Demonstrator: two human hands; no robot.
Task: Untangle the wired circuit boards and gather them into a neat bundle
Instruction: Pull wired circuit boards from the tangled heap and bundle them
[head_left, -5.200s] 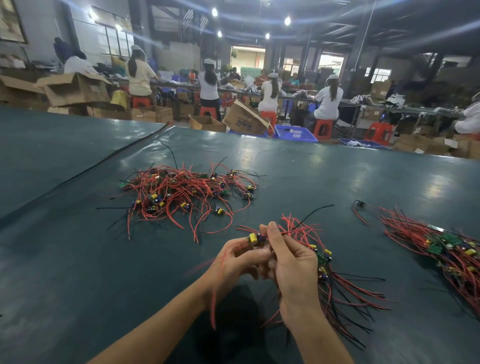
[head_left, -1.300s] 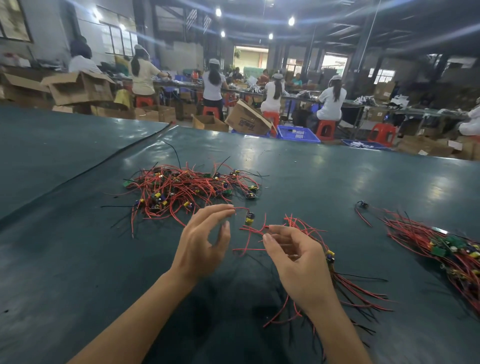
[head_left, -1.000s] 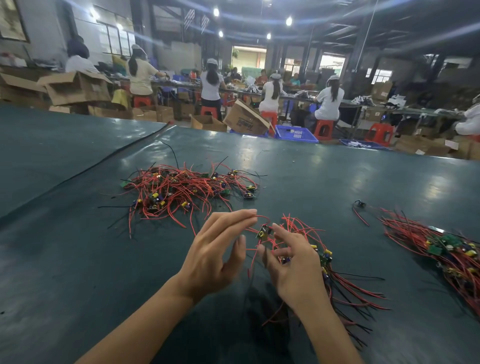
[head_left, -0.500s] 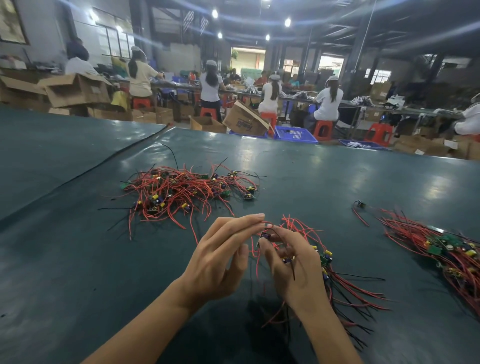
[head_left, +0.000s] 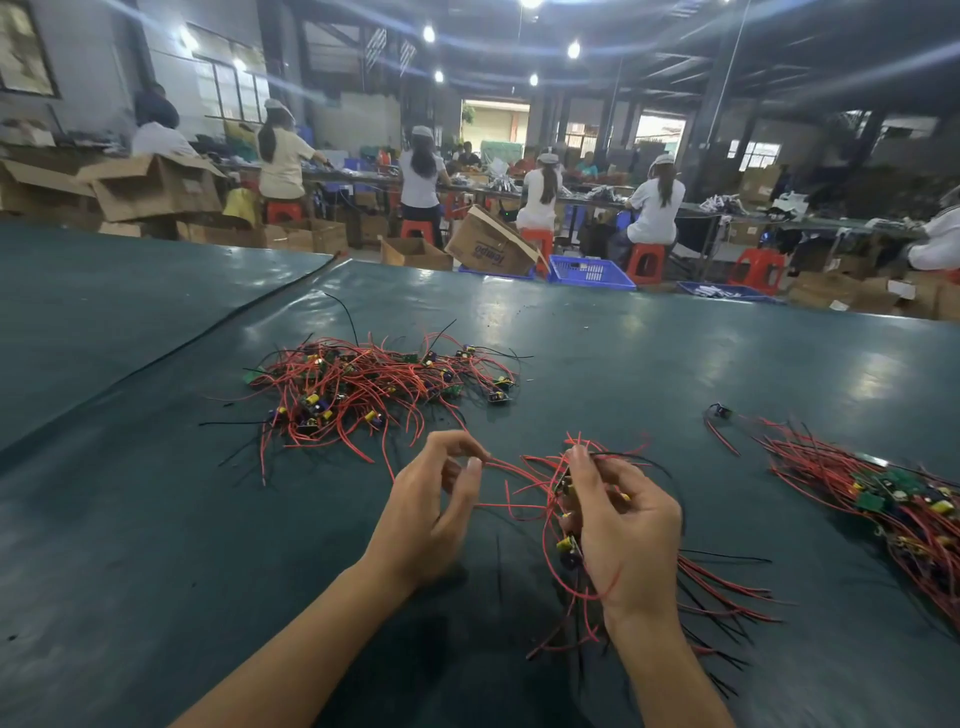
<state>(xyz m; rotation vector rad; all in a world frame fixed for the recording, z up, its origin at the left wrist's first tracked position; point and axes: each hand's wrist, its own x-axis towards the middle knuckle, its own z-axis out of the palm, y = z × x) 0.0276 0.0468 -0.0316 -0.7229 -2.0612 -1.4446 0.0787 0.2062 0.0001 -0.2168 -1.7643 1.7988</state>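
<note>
A bundle of wired circuit boards (head_left: 567, 546) sits in the right hand (head_left: 623, 530), whose fingers curl round it just above the table (head_left: 156, 519). The left hand (head_left: 431, 514) pinches one red wire (head_left: 511, 470) leading out of it. A tangled heap (head_left: 374, 387) lies farther off to the left, and another pile (head_left: 893, 499) lies to the right.

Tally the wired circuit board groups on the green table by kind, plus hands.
Tangled heap: 1
Aligned heap: 1
Held bundle: 1
Lone wired board: 1
Hands: 2, left hand pinching a red wire, right hand gripping the bundle
Total: 6
</note>
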